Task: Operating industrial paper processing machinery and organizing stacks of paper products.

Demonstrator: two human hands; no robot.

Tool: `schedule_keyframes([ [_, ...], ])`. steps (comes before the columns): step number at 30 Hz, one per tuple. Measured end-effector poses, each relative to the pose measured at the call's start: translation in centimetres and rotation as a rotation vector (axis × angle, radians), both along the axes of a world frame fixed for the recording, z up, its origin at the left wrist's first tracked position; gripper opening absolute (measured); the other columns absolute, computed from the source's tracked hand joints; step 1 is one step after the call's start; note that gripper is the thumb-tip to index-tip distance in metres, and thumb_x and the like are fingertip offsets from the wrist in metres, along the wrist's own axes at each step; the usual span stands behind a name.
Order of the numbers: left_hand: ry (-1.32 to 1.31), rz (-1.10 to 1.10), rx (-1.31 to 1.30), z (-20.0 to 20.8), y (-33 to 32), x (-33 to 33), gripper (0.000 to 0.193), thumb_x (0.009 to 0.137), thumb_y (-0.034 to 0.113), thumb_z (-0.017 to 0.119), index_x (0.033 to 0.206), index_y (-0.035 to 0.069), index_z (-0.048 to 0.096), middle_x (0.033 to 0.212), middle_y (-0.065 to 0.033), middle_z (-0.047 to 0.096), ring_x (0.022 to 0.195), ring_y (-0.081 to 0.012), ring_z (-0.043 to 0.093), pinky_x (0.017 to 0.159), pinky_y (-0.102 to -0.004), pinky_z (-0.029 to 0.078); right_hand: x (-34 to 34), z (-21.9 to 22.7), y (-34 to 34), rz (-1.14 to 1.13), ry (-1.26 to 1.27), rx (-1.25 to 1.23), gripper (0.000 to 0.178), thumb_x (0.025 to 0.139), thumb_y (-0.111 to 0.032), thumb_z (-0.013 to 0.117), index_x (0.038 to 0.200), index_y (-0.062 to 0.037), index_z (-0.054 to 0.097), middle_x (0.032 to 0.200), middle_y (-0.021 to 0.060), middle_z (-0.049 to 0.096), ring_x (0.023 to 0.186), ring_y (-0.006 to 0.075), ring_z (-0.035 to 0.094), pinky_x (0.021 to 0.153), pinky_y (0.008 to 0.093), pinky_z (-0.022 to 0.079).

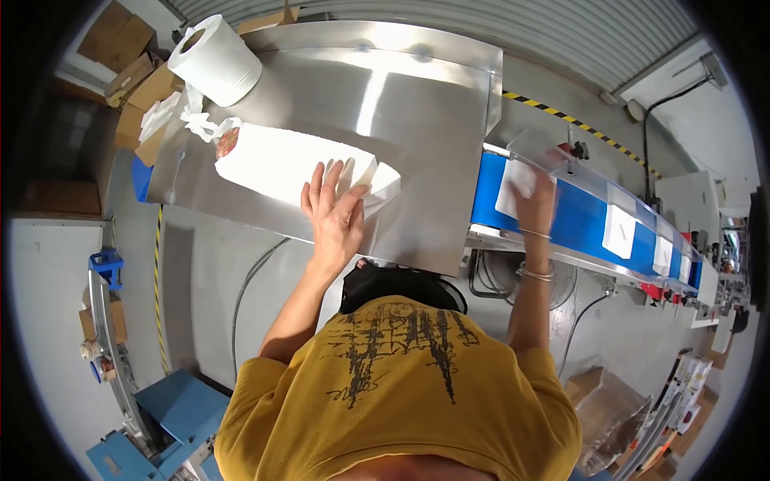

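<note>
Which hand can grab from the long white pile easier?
Probably the left hand: it rests on the long, white, papery stack, while the right hand is over the flat blue conveyor belt.

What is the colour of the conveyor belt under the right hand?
Blue. The conveyor belt shows best in the head view.

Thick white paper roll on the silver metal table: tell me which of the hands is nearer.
Left. The left hand touches the long white paper stack, right of the roll and nearer the body. The right hand is farther right, over the blue conveyor belt.
</note>
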State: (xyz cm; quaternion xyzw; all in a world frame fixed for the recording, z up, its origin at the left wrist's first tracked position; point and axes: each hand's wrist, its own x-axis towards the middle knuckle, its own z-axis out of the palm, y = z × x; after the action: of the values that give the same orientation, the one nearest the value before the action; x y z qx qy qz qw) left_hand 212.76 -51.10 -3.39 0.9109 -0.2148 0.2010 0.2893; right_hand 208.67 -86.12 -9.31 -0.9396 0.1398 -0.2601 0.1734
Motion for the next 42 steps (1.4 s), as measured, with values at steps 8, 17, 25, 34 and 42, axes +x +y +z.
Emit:
schedule_keyframes([
  [8,0.071,-0.041,-0.025,2.1,-0.1,-0.1,0.033,0.077,0.003,0.066,0.109,0.011,0.067,0.146,-0.0158,0.036,0.138,-0.0403,0.025,0.110,-0.0554,0.014,6.4,-0.5,13.1,0.987,0.070,0.187,0.055,0.078,-0.017,0.075,0.126,-0.0055,0.052,0.132,0.0147,0.049,0.115,0.0259,0.053,0.097,0.0374,0.043],
  [17,-0.060,-0.012,0.046,-1.2,1.9,1.5,0.034,0.083,0.002,0.063,0.116,0.009,0.064,0.136,-0.0136,0.047,0.130,-0.0370,0.038,0.107,-0.0521,0.026,1.5,-2.0,4.9,0.105,0.153,1.133,0.037,0.091,-0.028,0.064,0.111,0.0029,0.058,0.094,0.0060,0.065,0.085,0.0101,0.058,0.075,0.0251,0.048],
  [25,-0.112,0.007,0.114,-1.1,2.2,1.3,0.032,0.082,0.001,0.064,0.113,0.009,0.066,0.133,-0.0128,0.050,0.128,-0.0361,0.039,0.104,-0.0474,0.031,1.1,-2.2,1.4,-0.077,0.120,0.967,0.043,0.087,-0.035,0.067,0.112,-0.0001,0.062,0.093,0.0089,0.067,0.081,0.0114,0.057,0.073,0.0261,0.047],
  [34,-0.021,-0.084,0.060,-0.2,1.7,1.1,0.030,0.072,0.002,0.066,0.099,0.015,0.070,0.141,-0.0129,0.042,0.135,-0.0390,0.029,0.107,-0.0568,0.018,3.7,3.2,9.4,0.575,0.098,0.302,0.052,0.074,-0.020,0.077,0.119,-0.0085,0.055,0.122,0.0103,0.057,0.117,0.0292,0.050,0.093,0.0374,0.044],
  [42,0.009,0.025,0.020,0.3,2.6,1.8,0.038,0.078,0.009,0.069,0.116,0.009,0.063,0.143,-0.0152,0.038,0.134,-0.0412,0.029,0.108,-0.0557,0.019,4.4,-0.8,12.1,0.673,0.239,0.759,0.032,0.083,-0.020,0.071,0.108,-0.0051,0.060,0.110,0.0060,0.061,0.105,0.0169,0.052,0.084,0.0320,0.047],
])
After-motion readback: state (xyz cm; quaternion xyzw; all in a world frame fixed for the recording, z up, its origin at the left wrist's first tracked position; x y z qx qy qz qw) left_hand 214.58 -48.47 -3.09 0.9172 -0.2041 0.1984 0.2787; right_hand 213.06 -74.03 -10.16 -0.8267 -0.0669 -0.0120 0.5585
